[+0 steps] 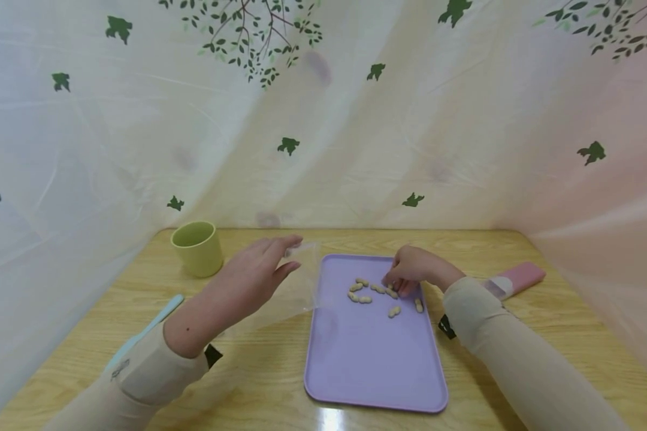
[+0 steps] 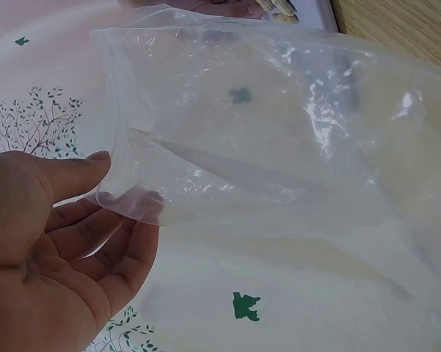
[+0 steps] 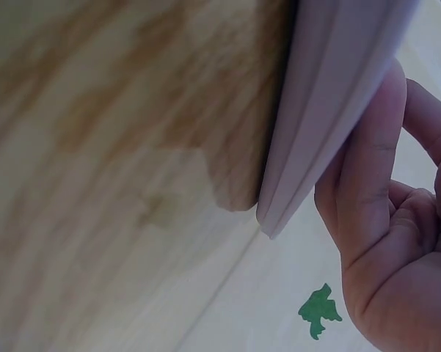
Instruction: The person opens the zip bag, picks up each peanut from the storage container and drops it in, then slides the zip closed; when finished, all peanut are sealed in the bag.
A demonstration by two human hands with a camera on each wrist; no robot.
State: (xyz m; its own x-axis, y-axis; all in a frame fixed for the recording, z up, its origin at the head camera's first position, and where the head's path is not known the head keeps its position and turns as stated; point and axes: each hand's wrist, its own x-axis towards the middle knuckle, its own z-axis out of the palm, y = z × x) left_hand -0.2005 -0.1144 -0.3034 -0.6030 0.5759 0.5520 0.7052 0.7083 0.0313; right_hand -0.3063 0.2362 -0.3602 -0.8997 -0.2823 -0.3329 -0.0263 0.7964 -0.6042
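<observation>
My left hand [image 1: 248, 276] holds a clear plastic bag [image 2: 227, 147] by its edge. In the left wrist view the thumb lies at the edge and fingertips show through the film. Several unshelled peanuts [image 1: 365, 299] lie on the upper part of a purple tray [image 1: 374, 359]. Over the tray's far right part, my right hand [image 1: 417, 264] reaches down with bent fingers, right at a peanut [image 1: 391, 293]. Its fingertips are partly hidden, and I cannot tell whether they pinch one. The right wrist view has this hand beside the tray's rim [image 3: 330, 110].
A green cup [image 1: 198, 251] stands at the back left of the wooden table [image 1: 269, 371]. A light blue long-handled utensil [image 1: 145, 329] lies partly behind the left forearm. At right is a pink packet [image 1: 523, 278]. A patterned curtain [image 1: 334, 173] hangs round the table.
</observation>
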